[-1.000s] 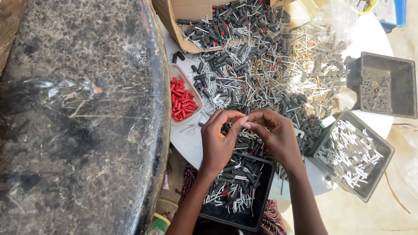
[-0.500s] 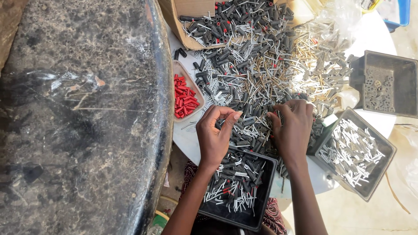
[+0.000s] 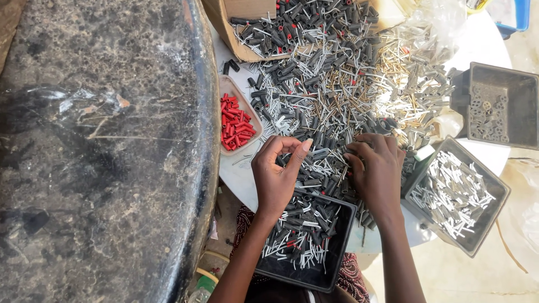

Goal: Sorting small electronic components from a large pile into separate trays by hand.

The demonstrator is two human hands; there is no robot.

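My left hand (image 3: pixel 276 175) hovers over the near edge of a big pile of small black, grey and brass tube parts (image 3: pixel 331 95). Its thumb and fingers curl toward each other, and anything pinched between them is hidden. My right hand (image 3: pixel 379 168) lies palm down on the pile just to the right, fingertips pressed among the grey and black pieces. Under both wrists sits a black tray (image 3: pixel 347 224) holding black sleeves and white pins.
A small tan tray (image 3: pixel 231 85) of red sleeves lies left of the hands. A grey tray (image 3: pixel 497 216) of white pins and a dark tray (image 3: pixel 508 78) stand at the right. A cardboard box (image 3: pixel 233 25) is at the back. A dark stone slab (image 3: pixel 101 151) fills the left.
My hands were together over the black tray, working one piece. They have parted; the right hand has gone to the pile and the left stays pinched beside it.
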